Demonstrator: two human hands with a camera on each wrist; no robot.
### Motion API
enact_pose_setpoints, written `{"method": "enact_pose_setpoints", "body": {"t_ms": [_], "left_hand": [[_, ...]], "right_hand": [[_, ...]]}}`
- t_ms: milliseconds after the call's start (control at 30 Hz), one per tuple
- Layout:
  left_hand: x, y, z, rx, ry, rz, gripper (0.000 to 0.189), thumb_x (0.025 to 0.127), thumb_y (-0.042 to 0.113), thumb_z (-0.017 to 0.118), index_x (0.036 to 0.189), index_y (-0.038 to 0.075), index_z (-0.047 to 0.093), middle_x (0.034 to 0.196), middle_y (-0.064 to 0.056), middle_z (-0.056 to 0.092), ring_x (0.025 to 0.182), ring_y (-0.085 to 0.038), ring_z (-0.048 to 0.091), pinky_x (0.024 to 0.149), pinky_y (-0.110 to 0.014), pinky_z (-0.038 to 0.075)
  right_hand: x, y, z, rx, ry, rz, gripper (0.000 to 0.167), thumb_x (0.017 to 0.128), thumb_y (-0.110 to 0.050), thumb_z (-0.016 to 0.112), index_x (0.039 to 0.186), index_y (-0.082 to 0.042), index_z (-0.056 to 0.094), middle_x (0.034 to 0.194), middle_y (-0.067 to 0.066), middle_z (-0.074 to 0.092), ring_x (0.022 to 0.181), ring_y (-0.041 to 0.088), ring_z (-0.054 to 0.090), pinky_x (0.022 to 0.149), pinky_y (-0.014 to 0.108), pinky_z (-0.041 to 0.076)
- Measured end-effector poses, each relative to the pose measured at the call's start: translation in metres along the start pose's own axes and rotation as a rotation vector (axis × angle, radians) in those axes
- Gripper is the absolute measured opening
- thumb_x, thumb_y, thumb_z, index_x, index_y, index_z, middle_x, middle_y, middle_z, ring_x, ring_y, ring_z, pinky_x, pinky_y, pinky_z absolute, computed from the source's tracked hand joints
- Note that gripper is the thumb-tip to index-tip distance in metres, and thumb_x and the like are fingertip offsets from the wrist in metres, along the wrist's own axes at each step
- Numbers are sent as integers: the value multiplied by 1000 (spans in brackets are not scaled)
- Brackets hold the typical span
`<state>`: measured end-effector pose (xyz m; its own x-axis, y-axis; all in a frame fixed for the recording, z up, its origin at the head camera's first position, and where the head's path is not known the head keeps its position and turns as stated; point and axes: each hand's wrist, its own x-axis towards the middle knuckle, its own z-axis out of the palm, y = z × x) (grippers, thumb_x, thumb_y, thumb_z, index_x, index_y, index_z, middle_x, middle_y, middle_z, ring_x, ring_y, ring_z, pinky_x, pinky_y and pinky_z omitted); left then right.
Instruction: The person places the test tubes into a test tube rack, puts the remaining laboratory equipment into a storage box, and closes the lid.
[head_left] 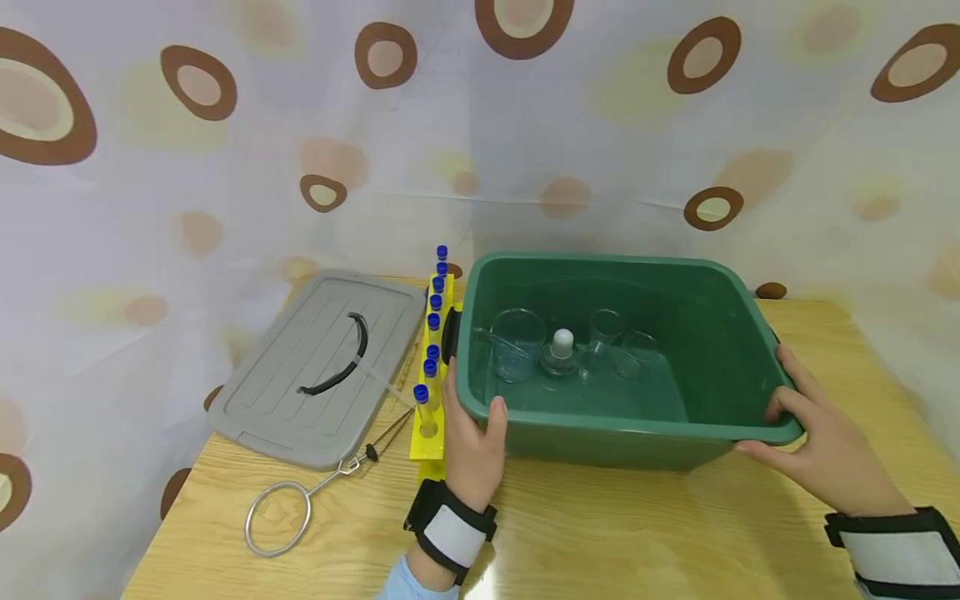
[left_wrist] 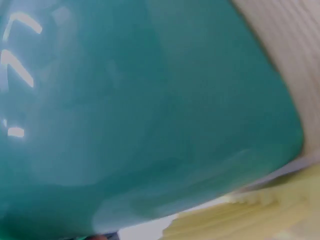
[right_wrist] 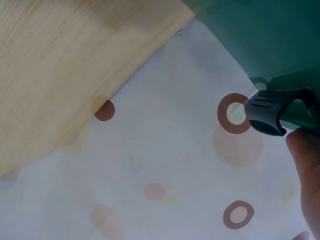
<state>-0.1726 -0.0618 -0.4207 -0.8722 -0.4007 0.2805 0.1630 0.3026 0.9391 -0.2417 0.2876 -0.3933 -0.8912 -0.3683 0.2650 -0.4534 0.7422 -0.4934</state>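
Both hands hold a green plastic storage bin [head_left: 600, 443] at its near corners. My left hand [head_left: 476, 450] grips the front left corner, thumb on the rim and fingers along the side. At the front right corner, my right hand [head_left: 836, 446] curls over the rim with its thumb at the front. Inside the bin are a large glass beaker [head_left: 517, 346], a glass rod, an alcohol lamp [head_left: 561, 354] with a white cap, and two smaller glass vessels. The bin's smooth wall [left_wrist: 150, 100] fills the left wrist view. A black latch [right_wrist: 270, 112] shows beside the right hand.
Close along the bin's left side stands a yellow rack [head_left: 427, 448] of several blue-capped test tubes [head_left: 422, 394]. Further left lies a grey lid [head_left: 288, 417] with a black handle. A metal support ring [head_left: 309, 507] with a clamp is in front of it. A patterned sheet hangs behind the table.
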Motion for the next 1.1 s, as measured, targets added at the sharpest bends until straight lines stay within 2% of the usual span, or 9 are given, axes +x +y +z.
{"method": "enact_pose_setpoints", "body": {"t_ms": [200,267,367,467,533,700,800,967,1100], "left_hand": [[-24,30,-10,-63,-122,-125,70,97,29,50,149,0,13,154,-18,19,140,-31,27,111,-49,29],[-34,42,-23,-99,-112,-46,62,96,18,51,146,-4,22,150,-20,28,136,-29,34,107,-42,35],[-35,57,-53,-61,-7,200,43,88,-2,56,130,-7,47,135,-22,49,123,-23,51,98,-30,45],[-14,61,-89,147,148,411,32,79,-12,59,109,-3,64,114,-19,64,106,-22,61,90,-25,51],[9,59,-112,339,152,395,30,79,-10,60,106,1,67,109,-15,66,103,-24,62,88,-30,51],[63,28,-156,795,-195,174,29,86,1,59,114,4,65,117,-17,63,97,-32,61,71,-40,51],[89,-5,-161,922,-375,109,32,86,-3,56,116,2,64,121,-23,60,93,-35,61,59,-36,47],[108,-55,-158,1076,-495,127,36,80,-14,52,108,3,68,117,-23,61,103,-40,59,66,-41,54],[111,-75,-155,1175,-531,157,26,84,-8,56,102,4,71,113,-23,63,101,-41,60,67,-44,55]], "right_hand": [[-19,11,-9,-20,35,19,41,67,-23,84,74,-13,45,158,12,8,133,56,19,57,7,22],[-21,13,-11,-12,45,9,40,67,-21,84,74,-13,45,158,12,9,134,56,18,58,6,22],[-22,15,-11,2,63,-12,41,66,-20,85,73,-14,45,157,12,10,133,57,19,60,5,22],[-19,15,-9,8,83,-36,41,65,-19,85,73,-14,45,157,12,12,134,55,20,64,3,22],[-16,14,-6,11,88,-46,41,65,-20,85,73,-14,45,157,11,13,135,53,20,70,4,23],[-1,6,5,52,59,-57,40,67,-19,84,75,-14,46,157,6,14,139,46,18,80,7,23],[-1,3,5,62,46,-48,39,67,-18,84,75,-14,46,157,7,13,140,44,17,90,17,30],[-3,3,3,64,32,-35,38,68,-18,83,76,-14,47,157,8,14,141,41,17,94,29,32],[-2,-1,2,79,25,-43,38,69,-18,83,77,-14,46,157,7,14,141,41,18,92,27,32]]}}
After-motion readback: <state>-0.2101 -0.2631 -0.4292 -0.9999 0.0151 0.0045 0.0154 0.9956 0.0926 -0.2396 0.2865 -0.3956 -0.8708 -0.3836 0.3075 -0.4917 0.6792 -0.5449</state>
